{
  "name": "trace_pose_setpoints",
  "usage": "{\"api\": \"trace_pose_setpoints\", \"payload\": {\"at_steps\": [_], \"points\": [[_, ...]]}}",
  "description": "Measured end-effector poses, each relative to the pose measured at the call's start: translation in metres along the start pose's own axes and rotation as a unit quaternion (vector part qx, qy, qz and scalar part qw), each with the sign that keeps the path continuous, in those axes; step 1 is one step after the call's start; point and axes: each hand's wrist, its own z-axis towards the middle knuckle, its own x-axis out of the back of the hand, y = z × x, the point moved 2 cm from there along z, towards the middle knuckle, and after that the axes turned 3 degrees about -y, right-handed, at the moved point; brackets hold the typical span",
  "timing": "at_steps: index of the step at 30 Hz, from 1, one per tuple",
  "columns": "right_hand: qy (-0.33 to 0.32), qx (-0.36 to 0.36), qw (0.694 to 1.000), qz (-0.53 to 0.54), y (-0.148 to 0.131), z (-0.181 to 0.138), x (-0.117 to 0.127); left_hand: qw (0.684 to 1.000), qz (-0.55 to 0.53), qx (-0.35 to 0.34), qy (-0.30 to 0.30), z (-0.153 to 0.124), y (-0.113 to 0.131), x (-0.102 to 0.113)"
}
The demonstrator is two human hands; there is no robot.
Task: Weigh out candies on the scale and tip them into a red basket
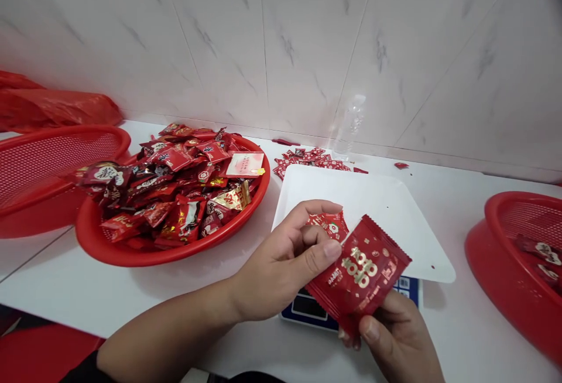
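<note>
A red candy packet (373,272) with gold characters and crimped edges is held up over the front of a weighing scale. My left hand (281,266) is closed on its upper left side, thumb in front. Behind those curled fingers shows a second red packet (336,226) with a white flower print; whether the fingers grip it is unclear. My right hand (395,336) pinches the packet's lower edge between thumb and fingers. Beneath the hands is the scale's dark blue body (285,315), its display and keys partly covered. Its white pan (395,213) lies just behind the packets.
On the left, a red basket (246,225) is heaped with wrapped sweets and a pink card (244,164). Another red basket (26,219) stands beside it. Small red packets (307,160) and a clear plastic piece (351,119) lie near the tiled wall. A red basket (492,254) holds packets at right.
</note>
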Motion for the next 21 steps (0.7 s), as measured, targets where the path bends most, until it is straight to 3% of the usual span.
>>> {"api": "trace_pose_setpoints", "payload": {"at_steps": [6,14,18,21], "points": [[0.038,0.014,0.999,-0.010,0.000,0.000,0.000,1.000,0.011,-0.009,-0.028,-0.003,-0.001,-0.003],[-0.011,0.071,0.997,-0.016,0.007,0.003,0.013,0.994,0.108,-0.008,-0.022,-0.005,0.002,-0.001],[0.047,0.062,0.996,-0.032,0.013,0.004,0.020,0.980,0.195,-0.005,-0.031,-0.004,0.005,0.002],[0.079,0.076,0.993,-0.034,0.014,0.009,0.021,0.966,0.260,-0.007,0.006,-0.001,0.006,0.007]]}}
